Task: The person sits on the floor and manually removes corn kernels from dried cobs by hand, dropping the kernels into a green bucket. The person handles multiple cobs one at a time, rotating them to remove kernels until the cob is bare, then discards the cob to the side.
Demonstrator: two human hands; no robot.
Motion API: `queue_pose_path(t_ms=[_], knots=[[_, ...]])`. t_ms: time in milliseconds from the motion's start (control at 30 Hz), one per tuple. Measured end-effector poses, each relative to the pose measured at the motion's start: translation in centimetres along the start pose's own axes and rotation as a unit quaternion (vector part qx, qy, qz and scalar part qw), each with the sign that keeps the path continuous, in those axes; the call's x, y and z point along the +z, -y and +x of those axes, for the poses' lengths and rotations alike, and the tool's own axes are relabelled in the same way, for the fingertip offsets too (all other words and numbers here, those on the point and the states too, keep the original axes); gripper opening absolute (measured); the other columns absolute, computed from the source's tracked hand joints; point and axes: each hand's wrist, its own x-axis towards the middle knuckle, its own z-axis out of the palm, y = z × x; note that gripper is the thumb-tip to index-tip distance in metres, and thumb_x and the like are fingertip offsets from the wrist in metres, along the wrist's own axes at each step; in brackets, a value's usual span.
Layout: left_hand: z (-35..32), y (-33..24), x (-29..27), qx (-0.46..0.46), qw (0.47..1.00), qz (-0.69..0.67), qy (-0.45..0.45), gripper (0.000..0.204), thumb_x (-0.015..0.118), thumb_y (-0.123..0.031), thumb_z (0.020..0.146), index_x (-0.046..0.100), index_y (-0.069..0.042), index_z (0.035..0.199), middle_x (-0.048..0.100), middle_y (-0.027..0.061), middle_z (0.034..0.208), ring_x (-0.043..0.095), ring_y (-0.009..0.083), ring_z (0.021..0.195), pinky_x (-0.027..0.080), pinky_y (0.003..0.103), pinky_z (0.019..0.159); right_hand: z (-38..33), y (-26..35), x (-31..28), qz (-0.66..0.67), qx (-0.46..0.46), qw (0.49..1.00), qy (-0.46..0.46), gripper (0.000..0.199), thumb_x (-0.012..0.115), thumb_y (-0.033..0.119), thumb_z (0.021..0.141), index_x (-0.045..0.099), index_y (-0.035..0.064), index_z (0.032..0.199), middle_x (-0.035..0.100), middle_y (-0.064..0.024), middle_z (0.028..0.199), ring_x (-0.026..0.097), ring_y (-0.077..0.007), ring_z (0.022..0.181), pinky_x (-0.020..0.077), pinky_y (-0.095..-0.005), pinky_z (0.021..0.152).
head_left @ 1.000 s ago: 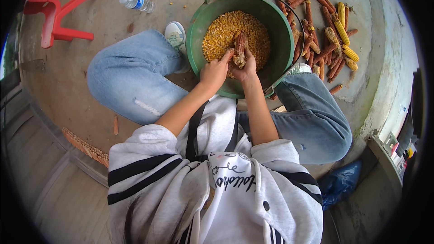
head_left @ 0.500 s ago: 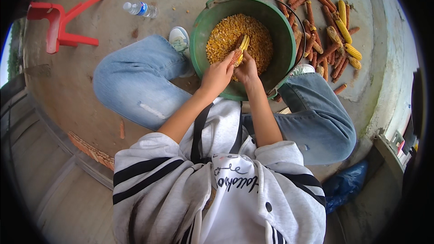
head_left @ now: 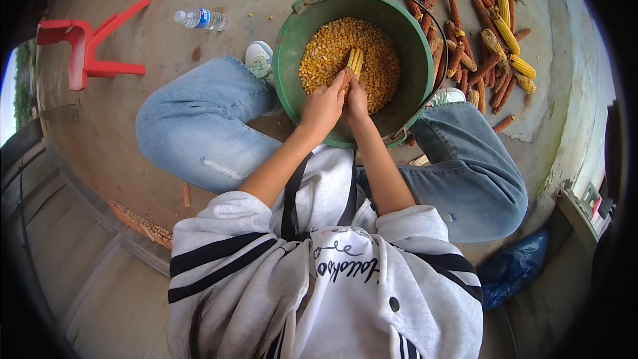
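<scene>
Over a green bucket (head_left: 284, 60) of loose yellow corn kernels (head_left: 325, 46), both my hands are closed around a partly stripped corn cob (head_left: 355, 61). Rows of yellow kernels show at its far end, with bare reddish cob near my fingers. My left hand (head_left: 323, 108) wraps the reddish part from the left. On the right side, my right hand (head_left: 357, 98) grips the lower part of the cob. Whether the reddish part is a second, separate cob I cannot tell, as my fingers hide the near end.
Right of the bucket lies a pile of reddish bare cobs (head_left: 458, 53) with several yellow corn cobs (head_left: 506, 33). The bucket's wire handle (head_left: 446, 46) rests along its right rim. A water bottle (head_left: 201, 19) and a red plastic stool (head_left: 83, 50) are at the left.
My hands and the cob have turned slightly, and less of the reddish surface shows now. The bucket appears a little further left in view.
</scene>
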Motion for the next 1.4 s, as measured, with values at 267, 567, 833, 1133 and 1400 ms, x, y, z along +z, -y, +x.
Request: queue_pose_path(t_ms=[267, 567, 833, 1133, 1400], knots=[[1.4, 0.3, 1.7, -0.026, 0.997, 0.067, 0.010, 0.045, 0.049, -0.017, 0.084, 0.042, -0.014, 0.128, 0.061, 0.0221, 0.074, 0.060, 0.0371, 0.067, 0.048, 0.047, 0.061, -0.2, -0.7, 0.3, -0.089, -0.033, 0.995, -0.027, 0.037, 0.034, 0.030, 0.095, 0.034, 0.0060, 0.123, 0.051, -0.0133, 0.105, 0.055, -0.0232, 0.090, 0.0476, -0.0366, 0.076], [0.3, -0.4, 1.2, -0.037, 0.995, 0.082, 0.043, 0.044, 0.045, -0.019, 0.086, 0.041, -0.017, 0.130, 0.059, 0.0175, 0.070, 0.061, 0.0345, 0.062, 0.050, 0.045, 0.055, -0.3, -0.3, 0.3, -0.100, -0.024, 0.994, -0.038, 0.039, 0.034, 0.030, 0.094, 0.034, 0.0048, 0.123, 0.053, -0.0127, 0.103, 0.055, -0.0223, 0.089, 0.0473, -0.0356, 0.075], [0.8, -1.0, 1.4, -0.044, 0.995, 0.074, 0.047, 0.046, 0.050, -0.016, 0.083, 0.042, -0.015, 0.128, 0.060, 0.0223, 0.071, 0.060, 0.0373, 0.066, 0.048, 0.047, 0.059, -0.1, -0.4, -0.2, -0.107, -0.011, 0.994, -0.037, 0.041, 0.032, 0.029, 0.095, 0.032, 0.0022, 0.125, 0.052, -0.0141, 0.105, 0.054, -0.0233, 0.092, 0.0453, -0.0350, 0.079], [1.0, 0.3, 2.0, -0.062, 0.990, 0.111, 0.058, 0.047, 0.046, -0.017, 0.085, 0.039, -0.017, 0.132, 0.060, 0.0193, 0.070, 0.061, 0.0362, 0.064, 0.050, 0.045, 0.059, -2.5, 1.7, 1.4, -0.108, 0.002, 0.993, -0.043, 0.043, 0.032, 0.029, 0.095, 0.029, 0.0028, 0.128, 0.049, -0.0154, 0.113, 0.052, -0.0248, 0.097, 0.0448, -0.0357, 0.081], [3.0, 0.9, 2.7, -0.064, 0.995, 0.062, 0.045, 0.045, 0.048, -0.015, 0.084, 0.042, -0.016, 0.128, 0.061, 0.0229, 0.074, 0.060, 0.0359, 0.066, 0.048, 0.047, 0.061, -1.7, 0.9, 1.0, -0.062, -0.021, 0.997, -0.030, 0.042, 0.033, 0.028, 0.094, 0.029, 0.0021, 0.126, 0.052, -0.0174, 0.105, 0.057, -0.0248, 0.089, 0.0491, -0.0375, 0.070]])
